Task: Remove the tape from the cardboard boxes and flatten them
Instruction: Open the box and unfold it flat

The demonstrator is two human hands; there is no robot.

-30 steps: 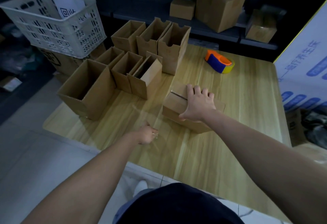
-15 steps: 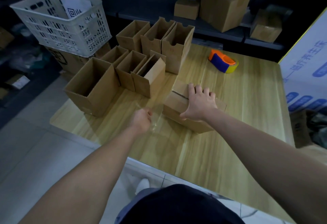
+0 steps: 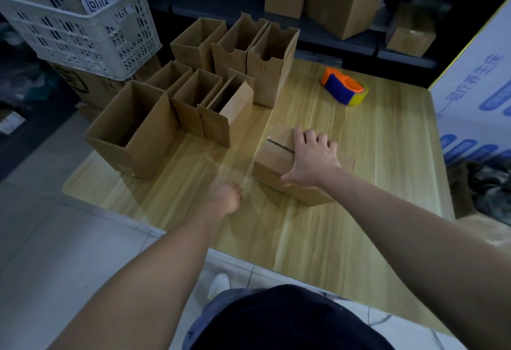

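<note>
On the wooden table (image 3: 359, 211), my right hand (image 3: 311, 160) presses flat, fingers spread, on the closed box (image 3: 272, 160); left hand (image 3: 225, 197) fisted just beside it, pinching clear tape (image 3: 235, 168).

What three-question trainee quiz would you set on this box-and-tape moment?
1. True or false: the right hand lies flat on top of the closed box.
2. Multiple choice: the tape dispenser sits (A) inside an open box, (B) on the table beyond the closed box, (C) in the white crate.
3. Short answer: what is the left hand doing?

Key
1. True.
2. B.
3. It is closed in a fist beside the closed box's near left corner, apparently pulling a strip of clear tape; the strip is faint, so this is hedged.
</note>
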